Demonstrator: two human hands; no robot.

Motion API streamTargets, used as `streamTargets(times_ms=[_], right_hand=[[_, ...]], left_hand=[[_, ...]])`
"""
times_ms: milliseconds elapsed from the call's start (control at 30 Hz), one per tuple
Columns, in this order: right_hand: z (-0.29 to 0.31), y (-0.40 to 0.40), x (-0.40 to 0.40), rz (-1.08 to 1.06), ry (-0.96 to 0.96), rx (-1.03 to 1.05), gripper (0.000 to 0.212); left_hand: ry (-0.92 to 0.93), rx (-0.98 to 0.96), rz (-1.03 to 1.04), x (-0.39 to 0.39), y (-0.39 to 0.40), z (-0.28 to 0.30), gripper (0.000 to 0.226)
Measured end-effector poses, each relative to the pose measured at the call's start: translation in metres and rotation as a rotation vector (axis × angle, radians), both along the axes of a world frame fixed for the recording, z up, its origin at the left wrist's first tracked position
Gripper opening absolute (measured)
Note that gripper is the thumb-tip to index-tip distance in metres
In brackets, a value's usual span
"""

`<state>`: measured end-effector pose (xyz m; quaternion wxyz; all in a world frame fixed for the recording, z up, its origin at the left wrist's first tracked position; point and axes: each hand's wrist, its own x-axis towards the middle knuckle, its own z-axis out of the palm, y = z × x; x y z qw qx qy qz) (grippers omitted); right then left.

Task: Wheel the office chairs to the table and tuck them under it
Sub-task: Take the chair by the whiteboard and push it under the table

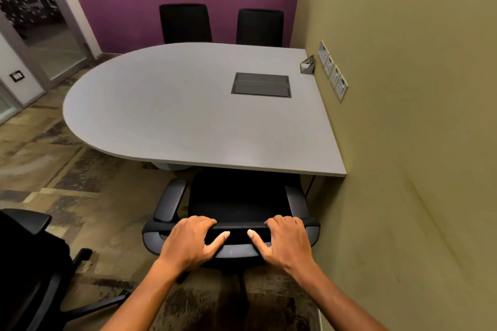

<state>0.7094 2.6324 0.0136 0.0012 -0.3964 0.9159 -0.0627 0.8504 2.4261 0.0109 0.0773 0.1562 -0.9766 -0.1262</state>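
A black office chair (236, 201) with grey armrests stands right in front of me, its seat front at the near edge of the grey table (166, 110). My left hand (188, 239) and my right hand (282, 242) both grip the top of its backrest, thumbs toward each other. Another black chair (24, 263) stands on the carpet at the lower left, apart from the table. Two black chairs (185, 23) (260, 27) sit at the table's far side against the purple wall.
An olive wall (403, 142) with sockets (333, 70) runs close along the right, touching the table's end. A cable hatch (261, 84) is set in the tabletop and a small holder (307, 64) stands near the wall. Glass door (40, 21) at far left.
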Motion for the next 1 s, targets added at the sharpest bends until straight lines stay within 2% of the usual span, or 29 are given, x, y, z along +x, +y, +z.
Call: streamTargets(times_ms=[167, 567, 800, 1000], right_hand=[[-0.002, -0.004, -0.026, 0.004, -0.016, 0.006, 0.098], [-0.019, 0.004, -0.08, -0.07, -0.028, -0.025, 0.092], [-0.026, 0.007, -0.098, -0.084, -0.081, -0.006, 0.098], [-0.009, -0.032, -0.127, -0.045, -0.103, 0.026, 0.099]], left_hand=[[-0.042, -0.006, 0.01, -0.032, -0.002, -0.006, 0.073], [-0.076, 0.011, -0.015, -0.096, 0.003, -0.014, 0.076], [-0.085, 0.062, -0.021, -0.12, 0.0, -0.024, 0.077], [-0.053, 0.04, 0.024, -0.143, -0.035, -0.012, 0.077]])
